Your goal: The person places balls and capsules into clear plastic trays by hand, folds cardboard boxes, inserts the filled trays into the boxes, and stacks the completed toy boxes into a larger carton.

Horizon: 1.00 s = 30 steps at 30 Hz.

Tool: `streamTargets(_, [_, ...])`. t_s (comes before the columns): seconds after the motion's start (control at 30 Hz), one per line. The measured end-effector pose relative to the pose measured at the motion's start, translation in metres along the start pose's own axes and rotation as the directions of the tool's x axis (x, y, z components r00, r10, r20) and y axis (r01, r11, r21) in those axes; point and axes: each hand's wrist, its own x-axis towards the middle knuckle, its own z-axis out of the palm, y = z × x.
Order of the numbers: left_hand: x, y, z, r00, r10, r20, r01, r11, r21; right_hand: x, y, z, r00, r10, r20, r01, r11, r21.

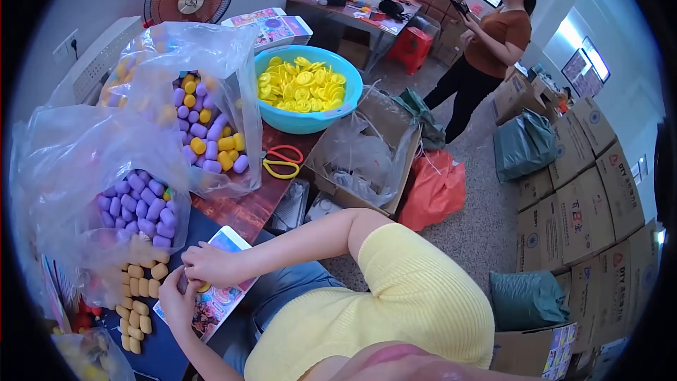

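Observation:
My right hand (211, 265) and my left hand (178, 302) meet over a colourful printed card (218, 305) at the table's edge. Fingers of both hands are closed together around something small, mostly hidden by them. A bit of a yellow piece (204, 287) shows under my right fingers, against the card. Beside my left hand, orange-tan capsules (135, 324) lie in rows on the dark blue table surface (162, 353). Just beyond, a clear plastic bag (84, 148) spills purple capsules (137, 204).
A second bag (243, 92) holds purple and yellow capsules. Yellow discs fill a blue basin (310, 123). Scissors (283, 161) lie near an open carton (395, 197). A fan (189, 0) stands behind. A person (493, 42) stands across the room; stacked cartons (585, 219) line the right.

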Motion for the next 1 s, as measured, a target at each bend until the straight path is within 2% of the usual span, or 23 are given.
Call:
streamTargets(0.1, [-0.003,-0.001,0.0,1.0,0.0,-0.018,-0.003,0.992,-0.123,0.002,0.005,0.006,0.995,0.052,-0.08,-0.047,0.997,0.067])
streamTargets(0.13, [-0.004,-0.002,-0.002,1.0,0.004,-0.028,-0.007,0.994,-0.113,0.005,0.002,0.004,0.995,0.044,-0.091,-0.038,0.997,0.067])
streamTargets(0.27, [-0.007,0.002,-0.002,0.995,0.083,0.057,-0.077,0.991,-0.107,0.012,-0.002,-0.011,0.997,0.048,0.056,-0.048,0.999,-0.012])
streamTargets(0.3, [-0.009,0.003,0.0,0.994,0.09,0.053,-0.084,0.991,-0.103,0.011,0.0,-0.015,0.998,0.047,0.048,-0.046,0.999,-0.016])
streamTargets(0.4, [-0.021,0.014,0.011,0.964,0.266,0.015,-0.258,0.922,0.289,0.013,0.014,-0.036,0.982,0.056,0.181,-0.1,0.965,0.244])
streamTargets(0.47, [-0.027,0.018,0.007,0.948,0.319,0.013,-0.293,0.854,0.429,0.021,0.04,-0.045,0.95,-0.019,0.311,-0.133,0.878,0.46])
streamTargets(0.5, [-0.03,0.021,0.002,0.943,0.328,0.054,-0.329,0.9,0.286,0.026,0.062,-0.048,0.918,-0.096,0.385,-0.159,0.8,0.578])
streamTargets(0.53, [-0.032,0.024,-0.004,0.935,0.344,0.089,-0.353,0.926,0.131,0.026,0.075,-0.06,0.92,-0.103,0.378,-0.148,0.802,0.578])
streamTargets(0.57, [-0.033,0.026,-0.009,0.923,0.365,0.123,-0.364,0.931,-0.029,0.019,0.084,-0.074,0.907,-0.142,0.397,-0.267,0.536,0.801])
streamTargets(0.6, [-0.033,0.026,-0.013,0.908,0.391,0.152,-0.36,0.913,-0.193,0.013,0.089,-0.082,0.895,-0.186,0.405,-0.369,0.201,0.907])
streamTargets(0.63, [-0.031,0.02,-0.017,0.885,0.452,0.11,-0.374,0.831,-0.411,0.012,0.087,-0.084,0.895,-0.186,0.406,-0.369,0.204,0.907])
streamTargets(0.7, [-0.025,-0.017,-0.02,0.865,0.498,0.058,-0.364,0.704,-0.61,0.011,0.069,-0.084,0.958,-0.123,0.258,-0.25,0.073,0.965])
streamTargets(0.73, [-0.024,-0.053,-0.009,0.881,0.471,0.05,-0.225,0.509,-0.831,0.011,0.058,-0.083,0.979,-0.084,0.186,-0.186,0.01,0.982])
streamTargets(0.77, [-0.028,-0.068,-0.003,0.889,0.455,0.052,-0.146,0.389,-0.91,0.009,0.048,-0.081,0.993,-0.041,0.115,-0.117,-0.052,0.992])
streamTargets(0.8, [-0.033,-0.084,0.003,0.897,0.438,0.053,-0.068,0.257,-0.964,0.008,0.039,-0.081,0.992,-0.041,0.117,-0.119,-0.055,0.991])
streamTargets(0.83, [-0.037,-0.09,0.006,0.93,0.361,-0.063,-0.151,0.221,-0.964,0.007,0.03,-0.082,0.996,0.006,0.084,-0.084,-0.047,0.995])
streamTargets(0.9, [-0.043,-0.098,0.009,0.939,0.187,-0.29,-0.322,0.176,-0.93,0.006,0.016,-0.082,0.995,0.1,0.014,-0.011,-0.027,1.0])
streamTargets(0.97, [-0.044,-0.087,0.011,0.915,0.09,-0.394,-0.404,0.167,-0.899,0.003,0.012,-0.075,0.989,0.147,-0.018,0.021,-0.017,1.0])
streamTargets(1.0, [-0.05,-0.08,0.014,0.915,0.001,-0.403,-0.389,0.267,-0.882,0.0,0.009,-0.07,0.993,0.119,0.014,-0.009,-0.038,0.999])
